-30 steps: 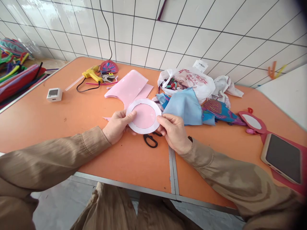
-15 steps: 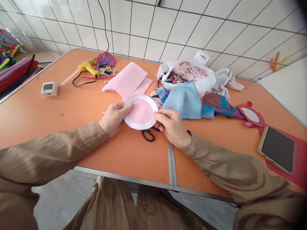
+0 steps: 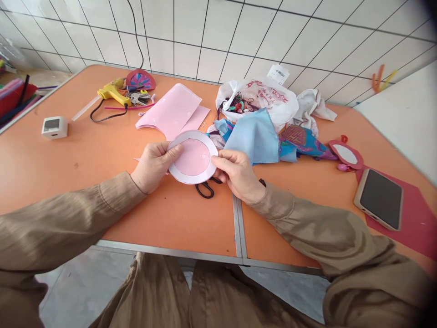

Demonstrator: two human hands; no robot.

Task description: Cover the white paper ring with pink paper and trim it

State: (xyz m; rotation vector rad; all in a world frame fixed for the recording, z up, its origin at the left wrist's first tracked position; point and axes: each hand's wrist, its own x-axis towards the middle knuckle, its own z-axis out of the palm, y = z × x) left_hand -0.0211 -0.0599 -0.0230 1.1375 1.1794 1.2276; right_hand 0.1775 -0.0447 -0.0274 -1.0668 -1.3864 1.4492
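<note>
The left hand [image 3: 152, 167] pinches a pink-and-white disc [image 3: 191, 157] above the table [image 3: 191, 223], thumb on top; the right hand [image 3: 238, 175] closes thumb and fingers on its opposite edge. Beyond, a bag's [image 3: 273, 98] red writing and a tag's [image 3: 277, 74] print are unreadable.

1. White plastic bag [image 3: 288, 107]: red printing, apparently several characters in slanting rows, creased and too blurred to read.
2. White paper label [image 3: 278, 74] standing up behind the bag: a dark line of print with fainter marks beneath, too small to make out.
3. Blue patterned cloth [image 3: 309, 142]: a dark reddish, angular emblem resembling a character; its meaning cannot be told.
</note>
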